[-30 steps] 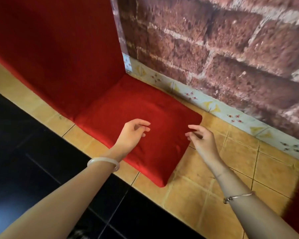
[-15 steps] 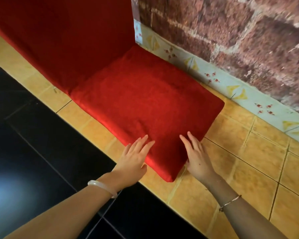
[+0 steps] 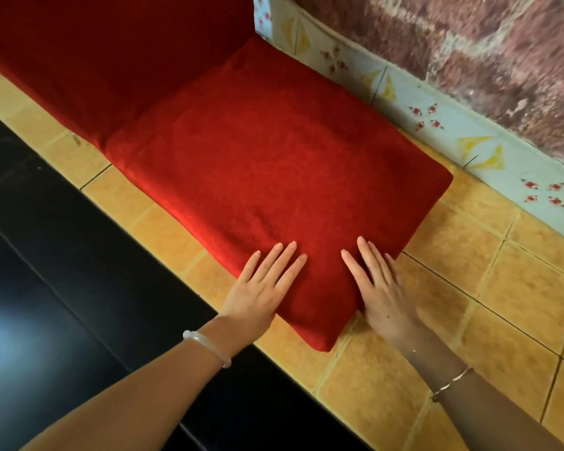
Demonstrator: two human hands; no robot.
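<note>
Red seat cushion (image 3: 274, 170) lies flat on the yellow tiled surface (image 3: 502, 288). Its far edge is near the patterned skirting tiles (image 3: 437, 125) under the brick wall (image 3: 469, 53), and its left edge butts vs. a second red cushion (image 3: 111, 60). The near corner points toward the black strip (image 3: 79, 288). Both hands lie flat on that corner, fingers straight, nothing gripped. Left hand (image 3: 261, 288) is on the corner's left side w/ palm partly off the edge. Right hand (image 3: 381, 288) is along the right edge, heel on the tile. Hands are close but apart, one each side of the corner, prob. so a push from there squares the cushion to wall & neighbour, or smooths the cover. White bangle (image 3: 205, 348) on left wrist, thin chain (image 3: 450, 384) on right.
</note>
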